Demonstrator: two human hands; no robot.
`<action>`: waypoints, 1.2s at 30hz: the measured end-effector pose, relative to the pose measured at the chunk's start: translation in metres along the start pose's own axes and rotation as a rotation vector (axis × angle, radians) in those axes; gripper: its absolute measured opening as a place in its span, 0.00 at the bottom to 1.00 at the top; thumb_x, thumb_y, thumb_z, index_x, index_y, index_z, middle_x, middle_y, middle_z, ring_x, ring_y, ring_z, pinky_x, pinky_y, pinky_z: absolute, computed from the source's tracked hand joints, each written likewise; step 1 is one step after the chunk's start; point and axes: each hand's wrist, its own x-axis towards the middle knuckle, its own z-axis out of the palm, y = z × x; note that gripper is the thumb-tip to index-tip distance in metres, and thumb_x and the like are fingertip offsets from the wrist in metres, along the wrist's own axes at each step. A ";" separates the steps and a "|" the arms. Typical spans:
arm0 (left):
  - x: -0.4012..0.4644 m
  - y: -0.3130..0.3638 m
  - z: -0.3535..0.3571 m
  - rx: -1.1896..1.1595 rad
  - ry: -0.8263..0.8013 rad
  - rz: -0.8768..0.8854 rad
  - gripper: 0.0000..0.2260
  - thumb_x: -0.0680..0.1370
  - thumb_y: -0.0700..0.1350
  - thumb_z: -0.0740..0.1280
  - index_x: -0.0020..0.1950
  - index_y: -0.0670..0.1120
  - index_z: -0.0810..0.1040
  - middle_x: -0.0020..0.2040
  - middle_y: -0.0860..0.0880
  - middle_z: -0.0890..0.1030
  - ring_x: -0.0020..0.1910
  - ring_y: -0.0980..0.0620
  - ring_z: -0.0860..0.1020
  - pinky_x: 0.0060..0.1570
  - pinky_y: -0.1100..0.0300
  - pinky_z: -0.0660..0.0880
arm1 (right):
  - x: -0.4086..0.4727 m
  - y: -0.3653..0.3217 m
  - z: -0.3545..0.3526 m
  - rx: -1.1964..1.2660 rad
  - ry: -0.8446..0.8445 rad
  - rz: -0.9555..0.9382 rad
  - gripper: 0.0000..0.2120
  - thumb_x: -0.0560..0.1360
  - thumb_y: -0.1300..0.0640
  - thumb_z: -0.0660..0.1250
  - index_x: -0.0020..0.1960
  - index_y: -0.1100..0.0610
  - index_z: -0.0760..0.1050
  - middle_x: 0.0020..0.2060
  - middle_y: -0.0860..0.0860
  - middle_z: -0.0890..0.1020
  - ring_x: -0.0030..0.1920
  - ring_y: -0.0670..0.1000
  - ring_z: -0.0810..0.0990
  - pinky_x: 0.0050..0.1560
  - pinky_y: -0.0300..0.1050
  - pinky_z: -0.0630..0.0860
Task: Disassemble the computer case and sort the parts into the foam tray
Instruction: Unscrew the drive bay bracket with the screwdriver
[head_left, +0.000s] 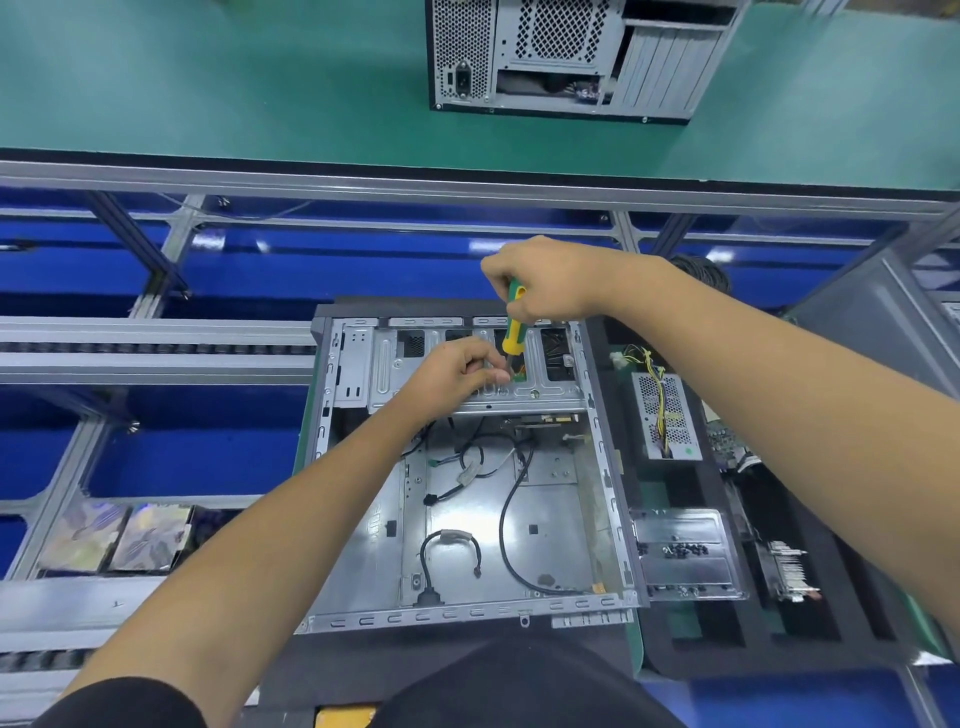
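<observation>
1. Both bare arms reach forward and down from the bottom of the view, over the open case (467, 493).
2. The right hand (545, 280) is high over the far end of the case. Its fingers are curled tight round the top of a yellow and green screwdriver (514, 332). The tool points down and a bit to the left.
3. The left hand (457, 371) is lower, just beside the tool's tip. Its fingers are bent close together, and the fingertips (498, 376) sit right by the tip. The view does not show if this grip pinches something small there.
4. The case lies flat on its side with the open face up. The tip goes down into the metal cage (457, 364) at the far end. Black cables (506, 525) lie loose on the case floor.
5. A black foam tray (727, 644) sits just to the right of the case. In it lie a silver power box (667, 415) with yellow wires, and a flat metal plate (685, 553) with small screws on it.
6. The case and tray rest on a grey worktop (67, 603) with metal rails. Blue floor shows under the frame.
7. Across the gap is a green worktop (208, 88). A second case (566, 57) stands on it.
</observation>
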 end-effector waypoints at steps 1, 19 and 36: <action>0.000 0.000 0.000 -0.004 0.000 -0.002 0.04 0.78 0.42 0.75 0.48 0.42 0.84 0.37 0.55 0.75 0.33 0.55 0.73 0.40 0.55 0.75 | 0.000 0.000 0.000 0.000 -0.001 0.000 0.06 0.72 0.63 0.68 0.44 0.57 0.70 0.43 0.54 0.77 0.46 0.59 0.75 0.40 0.50 0.69; 0.001 0.001 0.001 0.035 -0.017 -0.025 0.04 0.77 0.43 0.75 0.48 0.43 0.84 0.44 0.41 0.79 0.34 0.49 0.71 0.40 0.53 0.73 | -0.001 -0.003 0.000 -0.027 -0.025 0.024 0.06 0.72 0.63 0.67 0.43 0.57 0.70 0.41 0.54 0.77 0.45 0.61 0.75 0.45 0.57 0.73; -0.003 0.001 0.003 0.036 -0.022 0.037 0.16 0.78 0.40 0.74 0.42 0.63 0.79 0.44 0.43 0.79 0.39 0.45 0.77 0.42 0.59 0.75 | -0.008 -0.036 0.000 -0.182 -0.163 0.271 0.13 0.83 0.49 0.56 0.41 0.53 0.68 0.36 0.52 0.76 0.31 0.50 0.72 0.33 0.46 0.67</action>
